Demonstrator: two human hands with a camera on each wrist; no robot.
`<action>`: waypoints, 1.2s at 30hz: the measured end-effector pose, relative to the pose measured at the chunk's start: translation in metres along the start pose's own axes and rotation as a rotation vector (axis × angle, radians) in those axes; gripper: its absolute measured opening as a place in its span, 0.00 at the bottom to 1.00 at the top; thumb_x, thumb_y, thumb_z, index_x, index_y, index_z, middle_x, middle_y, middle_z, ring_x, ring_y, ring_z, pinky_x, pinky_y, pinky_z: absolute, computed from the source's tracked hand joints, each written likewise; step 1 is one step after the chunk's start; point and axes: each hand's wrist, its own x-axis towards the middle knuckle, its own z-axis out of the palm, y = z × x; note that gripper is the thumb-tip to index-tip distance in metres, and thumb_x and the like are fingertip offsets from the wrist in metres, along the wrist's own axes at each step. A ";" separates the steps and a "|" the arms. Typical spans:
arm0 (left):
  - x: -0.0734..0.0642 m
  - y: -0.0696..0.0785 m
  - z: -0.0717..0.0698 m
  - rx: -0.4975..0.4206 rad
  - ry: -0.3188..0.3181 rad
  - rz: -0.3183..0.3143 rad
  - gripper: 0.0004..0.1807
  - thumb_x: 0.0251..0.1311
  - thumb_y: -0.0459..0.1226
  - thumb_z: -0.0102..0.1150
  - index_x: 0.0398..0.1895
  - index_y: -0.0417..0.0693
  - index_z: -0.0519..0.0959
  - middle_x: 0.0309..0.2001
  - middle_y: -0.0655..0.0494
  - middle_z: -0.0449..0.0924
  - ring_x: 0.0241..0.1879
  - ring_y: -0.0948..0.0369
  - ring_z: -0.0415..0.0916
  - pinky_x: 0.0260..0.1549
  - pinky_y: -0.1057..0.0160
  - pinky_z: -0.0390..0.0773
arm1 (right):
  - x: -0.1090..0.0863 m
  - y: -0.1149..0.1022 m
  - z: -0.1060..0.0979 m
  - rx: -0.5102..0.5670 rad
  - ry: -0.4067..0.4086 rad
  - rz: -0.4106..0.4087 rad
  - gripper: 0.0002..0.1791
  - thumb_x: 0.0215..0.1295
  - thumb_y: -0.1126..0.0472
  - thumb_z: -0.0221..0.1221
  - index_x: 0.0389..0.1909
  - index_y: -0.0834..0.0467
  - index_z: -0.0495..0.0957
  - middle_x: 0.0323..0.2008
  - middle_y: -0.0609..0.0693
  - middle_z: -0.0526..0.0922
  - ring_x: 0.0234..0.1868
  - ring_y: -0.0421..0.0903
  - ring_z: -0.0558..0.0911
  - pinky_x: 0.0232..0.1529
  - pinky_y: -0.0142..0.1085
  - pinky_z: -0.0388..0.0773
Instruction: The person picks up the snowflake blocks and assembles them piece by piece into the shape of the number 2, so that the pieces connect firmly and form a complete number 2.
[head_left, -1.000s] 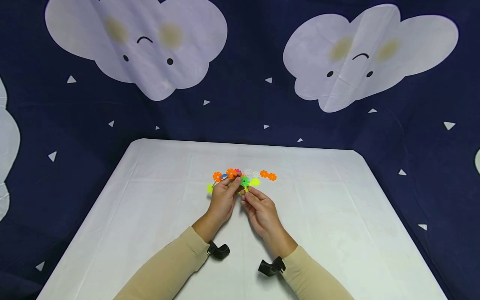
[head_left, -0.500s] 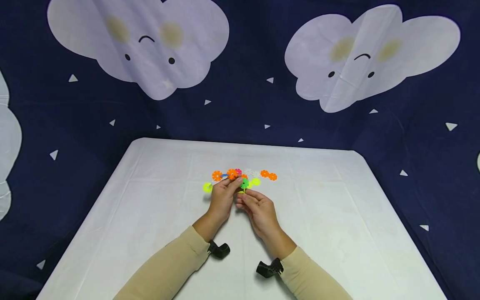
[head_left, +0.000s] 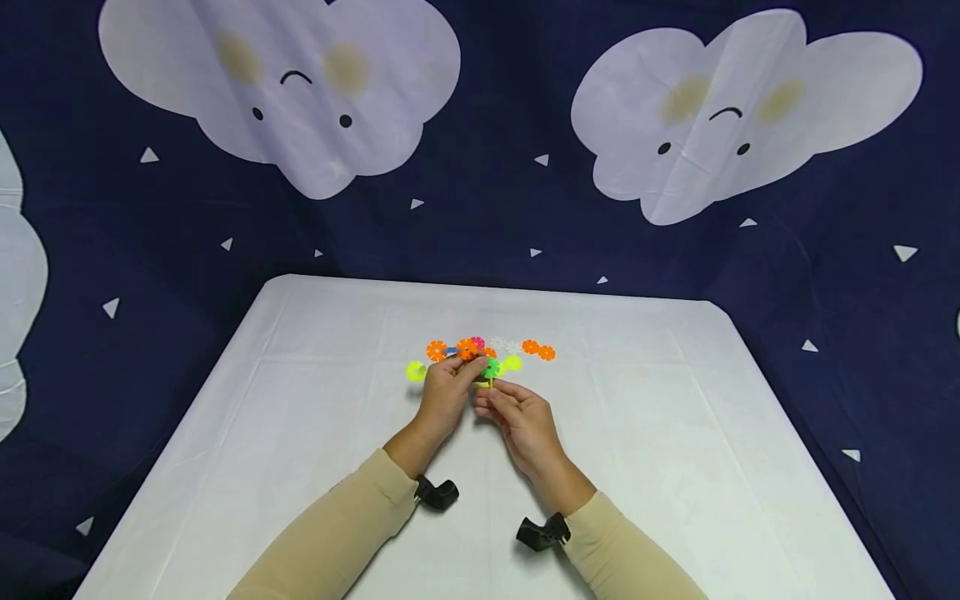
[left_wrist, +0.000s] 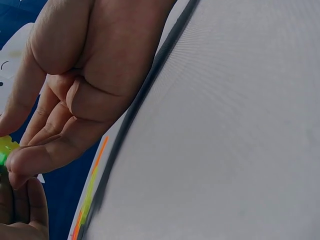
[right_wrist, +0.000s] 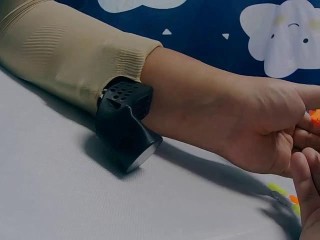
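My left hand [head_left: 444,398] pinches a small green notched disc [head_left: 491,367], like a plastic snowflake building piece, between thumb and fingers. Directly below it, my right hand [head_left: 528,423] pinches a yellow notched disc [head_left: 490,384] seen nearly edge-on. The two discs meet at the fingertips; whether their slots are interlocked cannot be told. In the left wrist view, a yellow disc [left_wrist: 7,145] peeks out at the fingertips. Just beyond the left fingers, an orange disc [head_left: 467,348] is in view, with a blue piece [head_left: 451,351] beside it.
Around the hands lie a yellow-green disc [head_left: 416,372], another orange disc [head_left: 437,351], a pink disc [head_left: 477,342], white discs [head_left: 506,345], a yellow disc [head_left: 513,363] and paired orange discs [head_left: 538,350]. The white table [head_left: 637,417] meets a dark blue cloud-patterned cloth [head_left: 510,208].
The right hand has shifted slightly left and the yellow disc has turned more edge-on under the green one. The yellow-green disc at left now shows further out from the left hand.
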 end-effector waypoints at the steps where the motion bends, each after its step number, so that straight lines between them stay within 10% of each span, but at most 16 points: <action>1: 0.000 0.000 0.000 -0.018 -0.004 -0.003 0.11 0.68 0.32 0.68 0.41 0.27 0.86 0.37 0.47 0.88 0.37 0.61 0.80 0.40 0.67 0.80 | 0.000 0.000 0.000 0.003 -0.002 0.003 0.17 0.76 0.79 0.55 0.60 0.85 0.69 0.43 0.64 0.88 0.40 0.49 0.89 0.46 0.42 0.87; 8: 0.001 -0.002 0.003 -0.289 -0.115 -0.012 0.16 0.71 0.27 0.63 0.55 0.20 0.77 0.50 0.35 0.86 0.53 0.52 0.84 0.55 0.60 0.81 | 0.000 0.000 -0.001 0.040 -0.036 0.029 0.18 0.77 0.79 0.52 0.62 0.86 0.67 0.42 0.61 0.89 0.39 0.47 0.89 0.45 0.40 0.87; 14: 0.001 -0.003 0.003 -0.470 -0.197 -0.035 0.06 0.72 0.23 0.60 0.49 0.30 0.79 0.49 0.31 0.85 0.47 0.51 0.88 0.52 0.57 0.84 | -0.003 -0.002 -0.002 0.107 -0.103 0.028 0.12 0.80 0.76 0.50 0.55 0.75 0.79 0.41 0.60 0.88 0.40 0.47 0.88 0.46 0.38 0.86; 24: 0.000 -0.003 -0.002 -0.517 -0.235 -0.067 0.03 0.68 0.32 0.70 0.39 0.42 0.84 0.41 0.47 0.89 0.40 0.53 0.87 0.44 0.59 0.86 | -0.005 -0.002 0.000 0.185 -0.275 0.029 0.12 0.82 0.73 0.49 0.50 0.69 0.82 0.42 0.60 0.88 0.43 0.47 0.88 0.48 0.38 0.85; 36: 0.001 -0.004 -0.008 -0.523 -0.328 -0.069 0.08 0.68 0.40 0.69 0.45 0.47 0.87 0.45 0.48 0.88 0.42 0.55 0.86 0.46 0.61 0.85 | -0.009 -0.004 0.004 0.221 -0.264 0.048 0.10 0.83 0.71 0.50 0.51 0.68 0.80 0.44 0.60 0.88 0.45 0.47 0.88 0.49 0.38 0.85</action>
